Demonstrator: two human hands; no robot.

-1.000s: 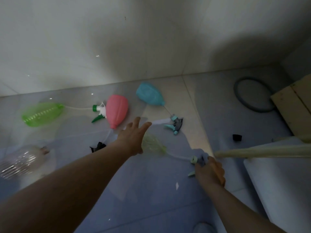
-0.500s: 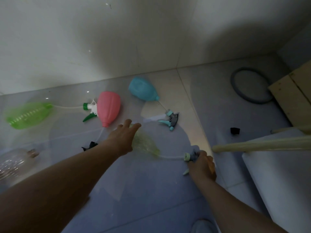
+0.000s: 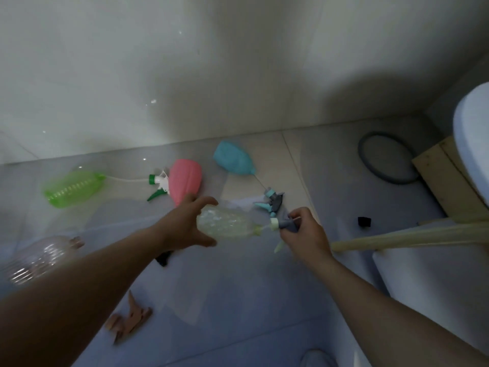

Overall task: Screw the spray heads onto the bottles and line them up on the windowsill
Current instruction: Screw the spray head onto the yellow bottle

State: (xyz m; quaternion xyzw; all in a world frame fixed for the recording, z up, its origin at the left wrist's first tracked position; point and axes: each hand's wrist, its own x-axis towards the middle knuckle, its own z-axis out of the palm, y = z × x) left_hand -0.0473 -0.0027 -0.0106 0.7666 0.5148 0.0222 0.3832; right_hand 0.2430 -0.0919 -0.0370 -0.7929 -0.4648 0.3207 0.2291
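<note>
Lying scattered on a glossy tiled floor (image 3: 238,300) against a pale wall (image 3: 211,75) are green, pink and blue bottles. The left hand (image 3: 185,226) cups a pale bottle (image 3: 227,225); the right hand (image 3: 304,234) grips its spray head (image 3: 284,223), just above the floor.

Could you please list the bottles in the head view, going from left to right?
Clear bottle → green bottle → pink bottle → pale bottle held in the left hand → blue bottle.
</note>
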